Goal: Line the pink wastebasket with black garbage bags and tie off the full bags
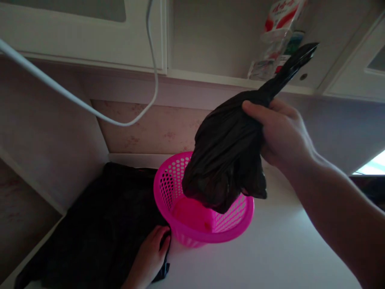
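In the head view, my right hand [284, 130] grips a bunched black plastic bag [225, 148] near its twisted neck and holds it up over a pink perforated basket [204, 237]. The bag's lower part hangs in front of the basket's back rim; whether it holds anything inside is hidden. A larger black plastic bag [99, 224] lies spread on the white surface to the left of the basket. My left hand [153, 249] is closed on the edge of this bag, close beside the basket's lower left side.
A white cable [120, 122] hangs in a loop at the upper left. Above runs a white cabinet [210, 76] whose open shelf holds a red-and-white package [281, 18] and small clear containers [261, 69]. The white surface [270, 257] extends right of the basket.
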Demonstrator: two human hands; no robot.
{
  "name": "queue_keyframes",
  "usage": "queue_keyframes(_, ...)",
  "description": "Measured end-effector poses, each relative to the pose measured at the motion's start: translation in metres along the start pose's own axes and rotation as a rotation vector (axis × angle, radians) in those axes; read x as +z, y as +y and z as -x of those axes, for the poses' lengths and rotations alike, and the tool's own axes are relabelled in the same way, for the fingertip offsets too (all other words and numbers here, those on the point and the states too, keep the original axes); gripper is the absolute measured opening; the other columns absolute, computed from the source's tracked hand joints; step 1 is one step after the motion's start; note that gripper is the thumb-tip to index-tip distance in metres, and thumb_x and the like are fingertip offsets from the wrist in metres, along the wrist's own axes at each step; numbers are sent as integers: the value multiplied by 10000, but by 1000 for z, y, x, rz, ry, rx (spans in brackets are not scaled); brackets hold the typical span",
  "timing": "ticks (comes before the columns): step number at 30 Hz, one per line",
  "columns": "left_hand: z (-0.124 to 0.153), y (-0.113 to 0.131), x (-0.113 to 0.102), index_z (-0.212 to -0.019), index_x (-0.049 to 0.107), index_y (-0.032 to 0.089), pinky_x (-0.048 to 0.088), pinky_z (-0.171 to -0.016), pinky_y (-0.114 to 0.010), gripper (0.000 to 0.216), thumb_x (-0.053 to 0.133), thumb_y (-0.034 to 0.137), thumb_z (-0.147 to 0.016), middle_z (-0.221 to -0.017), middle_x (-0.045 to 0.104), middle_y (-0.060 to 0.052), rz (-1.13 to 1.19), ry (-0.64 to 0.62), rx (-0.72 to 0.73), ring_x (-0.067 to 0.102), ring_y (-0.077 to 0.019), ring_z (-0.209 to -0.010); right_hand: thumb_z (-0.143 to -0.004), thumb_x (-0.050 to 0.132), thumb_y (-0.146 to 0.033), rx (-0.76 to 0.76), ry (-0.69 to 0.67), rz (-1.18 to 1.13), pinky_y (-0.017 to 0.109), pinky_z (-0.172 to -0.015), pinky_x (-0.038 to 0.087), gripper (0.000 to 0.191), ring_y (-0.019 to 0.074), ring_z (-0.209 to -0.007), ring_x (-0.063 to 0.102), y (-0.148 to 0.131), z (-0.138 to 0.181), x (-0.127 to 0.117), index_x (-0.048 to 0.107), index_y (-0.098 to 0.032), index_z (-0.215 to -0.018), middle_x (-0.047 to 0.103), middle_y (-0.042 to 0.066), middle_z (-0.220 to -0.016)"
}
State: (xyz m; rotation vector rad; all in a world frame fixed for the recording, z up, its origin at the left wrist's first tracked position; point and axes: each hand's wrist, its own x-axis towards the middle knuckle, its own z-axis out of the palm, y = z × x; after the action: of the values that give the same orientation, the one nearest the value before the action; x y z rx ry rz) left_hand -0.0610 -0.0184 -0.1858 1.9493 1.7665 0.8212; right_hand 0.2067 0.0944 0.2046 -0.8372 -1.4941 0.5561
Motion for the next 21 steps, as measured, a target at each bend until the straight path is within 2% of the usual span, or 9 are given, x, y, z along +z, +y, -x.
queue_keyframes(2,0,0,1,-1211,769,177,551,-1114,-467,416,458,344,-993,-1314,766,-164,1,2,8,727,-294,-1246,-927,707,-281,142,-13,-126,314,-689,627,125,172,-738,740,9,11,14,698,-165,-972,744,10,-833)
queue_keyframes(4,1,0,2,-1191,778,181,551,-1117,-464,402,464,341,-996,-1314,765,-161,5,7,21,727,-292,-1244,-916,728,-359,185,-45,-120,344,-721,637,197,205,-802,753,23,25,23,710,-198,-1029,760,13,-894)
queue_keyframes(9,2,-1,3,-1152,794,212,573,-1094,-459,364,483,318,-994,-1273,782,-139,17,33,38,746,-291,-1203,-951,645,-518,257,-196,251,403,-762,612,325,281,-919,742,60,57,34,710,-226,-1077,781,59,-1000)
queue_keyframes(12,4,-3,5,-1135,803,222,592,-1067,-458,345,507,309,-980,-1237,795,-131,30,53,39,762,-293,-1162,-977,583,-480,278,-330,456,417,-787,576,294,301,-946,735,75,70,38,686,-222,-1072,785,80,-1026)
queue_keyframes(15,5,-2,5,-1100,815,245,596,-1056,-439,310,542,297,-964,-1191,808,-118,52,75,45,764,-287,-1142,-983,563,-417,257,-446,597,423,-792,551,288,321,-985,736,87,79,38,643,-213,-1170,783,109,-1083)
queue_keyframes(19,3,2,1,-1056,826,258,601,-1041,-435,289,561,292,-946,-1134,821,-99,88,91,51,778,-286,-1089,-940,605,-336,229,-611,710,426,-797,524,398,335,-1016,730,95,84,34,574,-198,-1312,773,131,-1130)
queue_keyframes(21,1,5,-7,-1032,818,257,625,-982,-403,295,536,320,-972,-1094,821,-89,113,121,45,787,-265,-1028,-927,613,-313,226,-680,726,430,-796,512,424,340,-1007,727,95,84,32,576,-200,-1334,776,127,-1112)
